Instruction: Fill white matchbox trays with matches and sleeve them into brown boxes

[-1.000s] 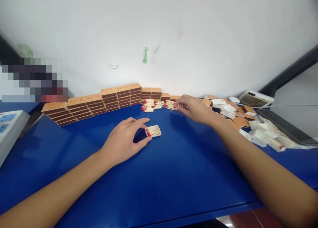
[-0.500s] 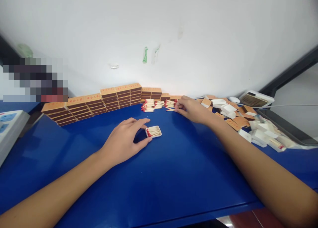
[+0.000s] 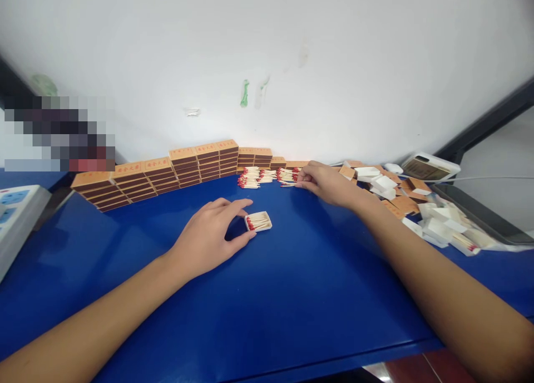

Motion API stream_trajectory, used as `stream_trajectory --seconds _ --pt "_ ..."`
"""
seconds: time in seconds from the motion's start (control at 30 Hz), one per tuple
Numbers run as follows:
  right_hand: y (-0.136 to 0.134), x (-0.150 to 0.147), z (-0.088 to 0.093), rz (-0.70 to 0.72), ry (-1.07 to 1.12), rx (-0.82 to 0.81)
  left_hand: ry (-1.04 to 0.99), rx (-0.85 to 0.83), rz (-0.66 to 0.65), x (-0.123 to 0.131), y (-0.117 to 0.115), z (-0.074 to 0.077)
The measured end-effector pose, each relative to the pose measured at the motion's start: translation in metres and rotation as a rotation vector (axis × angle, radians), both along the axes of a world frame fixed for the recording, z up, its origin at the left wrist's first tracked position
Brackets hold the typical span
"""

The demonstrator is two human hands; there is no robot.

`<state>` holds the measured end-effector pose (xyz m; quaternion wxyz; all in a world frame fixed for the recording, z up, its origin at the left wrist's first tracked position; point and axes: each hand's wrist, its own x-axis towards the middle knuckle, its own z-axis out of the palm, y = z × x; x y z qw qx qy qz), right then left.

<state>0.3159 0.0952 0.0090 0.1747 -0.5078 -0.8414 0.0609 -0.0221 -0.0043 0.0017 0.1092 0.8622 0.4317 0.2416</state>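
Across a glossy blue desk (image 3: 271,305), works two-handed from the near edge. Nearest, curves the left hand (image 3: 212,232) around the left end of a small white tray (image 3: 270,220), thumb by the near corner and fingers by the far one, spread and relaxed rather than clenched; cannot tell whether with any pressure. Inside the tray, a layer of matches (image 3: 259,222), red heads to the left. Slightly farther off, pinches what looks like one match (image 3: 287,185) between thumb and fingers of the right hand (image 3: 323,180), low over the desk, just beside the loose match piles (image 3: 250,177). Seems to be at the picking-up step, tray ready on the left. Calls next, in all likelihood, for a light grip and a red head turned the same way as those in the tray, without disturbing the piles. To the right, jumbled white trays (image 3: 434,230) and orange box sleeves (image 3: 404,205). Farthest back, stacked matchboxes (image 3: 204,166) along the foot of a pale wall (image 3: 292,65).
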Motion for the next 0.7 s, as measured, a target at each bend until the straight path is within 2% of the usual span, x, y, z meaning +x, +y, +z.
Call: stream_trajectory --seconds 0.23,0.5,0.7 --pt "-0.007 -0.008 0.006 0.030 -0.003 -0.031 -0.004 0.009 -0.006 0.000 0.000 0.000" --pt "-0.005 -0.013 -0.001 0.105 0.027 -0.017 0.005 -0.005 -0.004 0.000 0.001 0.001" --pt "-0.002 -0.015 -0.005 0.093 0.009 -0.031 -0.001 0.001 -0.006 0.000 0.001 0.000"
